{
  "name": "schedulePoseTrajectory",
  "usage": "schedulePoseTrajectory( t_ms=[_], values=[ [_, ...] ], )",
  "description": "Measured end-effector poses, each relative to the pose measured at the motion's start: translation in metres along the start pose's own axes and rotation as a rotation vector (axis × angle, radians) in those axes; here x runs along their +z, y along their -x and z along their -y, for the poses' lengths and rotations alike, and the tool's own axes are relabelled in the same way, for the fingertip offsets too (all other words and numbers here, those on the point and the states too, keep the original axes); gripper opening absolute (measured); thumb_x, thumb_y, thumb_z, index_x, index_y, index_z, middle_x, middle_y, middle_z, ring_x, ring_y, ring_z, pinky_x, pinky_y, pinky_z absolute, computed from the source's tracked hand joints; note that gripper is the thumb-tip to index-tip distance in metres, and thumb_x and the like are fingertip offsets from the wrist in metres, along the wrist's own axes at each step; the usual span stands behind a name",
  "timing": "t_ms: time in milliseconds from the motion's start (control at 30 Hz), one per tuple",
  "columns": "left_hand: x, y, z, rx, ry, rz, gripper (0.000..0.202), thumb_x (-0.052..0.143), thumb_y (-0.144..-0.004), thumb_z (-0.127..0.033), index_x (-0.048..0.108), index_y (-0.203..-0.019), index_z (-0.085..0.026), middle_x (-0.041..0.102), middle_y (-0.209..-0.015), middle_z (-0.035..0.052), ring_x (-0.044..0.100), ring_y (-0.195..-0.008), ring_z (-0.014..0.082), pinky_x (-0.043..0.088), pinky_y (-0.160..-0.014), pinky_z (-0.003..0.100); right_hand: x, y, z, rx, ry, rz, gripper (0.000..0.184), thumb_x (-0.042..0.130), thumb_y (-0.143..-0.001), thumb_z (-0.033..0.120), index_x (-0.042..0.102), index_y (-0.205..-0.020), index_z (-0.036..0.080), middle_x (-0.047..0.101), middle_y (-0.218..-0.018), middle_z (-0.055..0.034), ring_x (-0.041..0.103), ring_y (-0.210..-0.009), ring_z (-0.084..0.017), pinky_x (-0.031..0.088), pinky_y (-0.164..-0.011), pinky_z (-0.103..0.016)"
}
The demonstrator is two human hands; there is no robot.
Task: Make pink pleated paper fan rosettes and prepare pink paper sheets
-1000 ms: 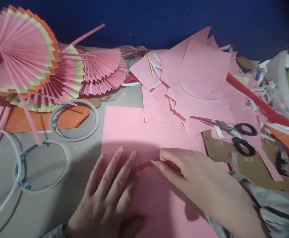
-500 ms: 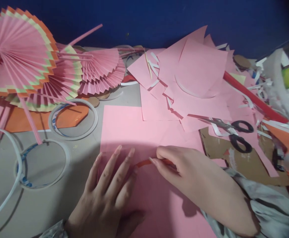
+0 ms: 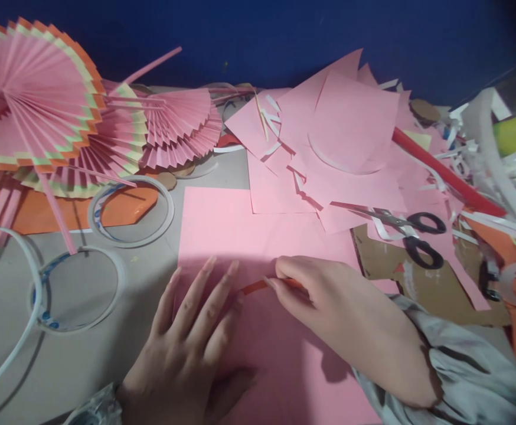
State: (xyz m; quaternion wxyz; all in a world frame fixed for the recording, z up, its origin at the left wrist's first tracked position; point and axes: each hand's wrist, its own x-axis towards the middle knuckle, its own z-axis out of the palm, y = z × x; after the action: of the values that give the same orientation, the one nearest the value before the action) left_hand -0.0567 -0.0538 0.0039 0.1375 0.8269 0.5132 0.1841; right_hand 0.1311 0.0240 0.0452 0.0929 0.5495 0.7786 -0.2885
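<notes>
A large pink paper sheet [image 3: 227, 218] lies on the grey table in front of me. My left hand [image 3: 191, 336] rests on its left part with fingers spread, the index fingertip beside one end of a narrow orange paper strip [image 3: 254, 287]. Over the middle of the sheet, my right hand [image 3: 324, 301] pinches that strip between thumb and bent fingers. Part of the strip is hidden behind the right hand.
Pleated pink paper fans [image 3: 41, 100] stand at the left, above rolls of tape [image 3: 169, 218]. Black-handled scissors [image 3: 417, 227] lie at the right on pink paper scraps [image 3: 350, 118] and cardboard [image 3: 439, 295]. A red strip [image 3: 448, 171] crosses the scraps. A blue wall [image 3: 240, 41] rises behind.
The visible part of the orange strip looks straighter and a little more exposed between the hands. Both hands keep nearly the same places; the view has shifted slightly.
</notes>
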Motion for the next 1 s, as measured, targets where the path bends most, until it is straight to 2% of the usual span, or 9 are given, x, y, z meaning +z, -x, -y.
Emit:
schedulePoseTrajectory(
  t_ms=[133,367,567,767,1000],
  values=[
    [-0.0004,0.0002,-0.0004,0.006,-0.013,0.001,0.051,0.061,-0.073,-0.051,0.056,-0.111,-0.017,0.043,-0.138,0.0108,0.033,-0.13,0.0334,0.02,-0.107,0.057,0.0002,0.0005,-0.0003,0.001,-0.01,0.006,0.025,0.04,-0.086,0.024,0.035,-0.062,0.02,0.046,-0.056,0.0059,0.039,-0.049,-0.009,0.02,-0.05,-0.026],
    [-0.0024,0.0002,0.0049,0.08,-0.067,0.029,0.06,0.058,-0.076,-0.047,0.048,-0.124,-0.012,0.04,-0.14,0.0125,0.032,-0.131,0.0305,0.018,-0.109,0.053,0.0013,0.0003,-0.0015,-0.008,-0.03,0.017,0.026,0.04,-0.087,0.024,0.033,-0.062,0.02,0.044,-0.055,0.0065,0.038,-0.048,-0.009,0.021,-0.05,-0.026],
    [0.0002,-0.0017,0.0037,0.058,-0.101,0.106,0.062,0.051,-0.078,-0.049,0.044,-0.132,-0.018,0.037,-0.142,0.0023,0.029,-0.132,0.0266,0.006,-0.113,0.045,0.0027,-0.0012,-0.0024,-0.029,0.001,-0.01,0.026,0.04,-0.087,0.025,0.034,-0.062,0.021,0.044,-0.056,0.006,0.037,-0.048,-0.01,0.019,-0.049,-0.026],
    [-0.0023,-0.0031,0.0017,0.045,-0.128,0.144,0.062,0.048,-0.079,-0.046,0.042,-0.133,-0.017,0.031,-0.145,0.0007,0.027,-0.133,0.0253,0.004,-0.113,0.043,0.0017,0.0012,-0.0025,-0.039,-0.003,-0.011,0.026,0.041,-0.087,0.024,0.035,-0.062,0.021,0.045,-0.055,0.0064,0.039,-0.048,-0.009,0.02,-0.049,-0.026],
    [-0.0018,-0.0043,0.0039,0.054,-0.142,0.155,0.061,0.048,-0.08,-0.051,0.043,-0.132,-0.02,0.034,-0.143,-0.0018,0.028,-0.133,0.0245,0.004,-0.113,0.045,0.0012,0.0005,-0.002,-0.039,0.007,-0.01,0.025,0.041,-0.087,0.021,0.034,-0.063,0.021,0.048,-0.056,0.0059,0.042,-0.048,-0.01,0.021,-0.048,-0.026]
  ],
)
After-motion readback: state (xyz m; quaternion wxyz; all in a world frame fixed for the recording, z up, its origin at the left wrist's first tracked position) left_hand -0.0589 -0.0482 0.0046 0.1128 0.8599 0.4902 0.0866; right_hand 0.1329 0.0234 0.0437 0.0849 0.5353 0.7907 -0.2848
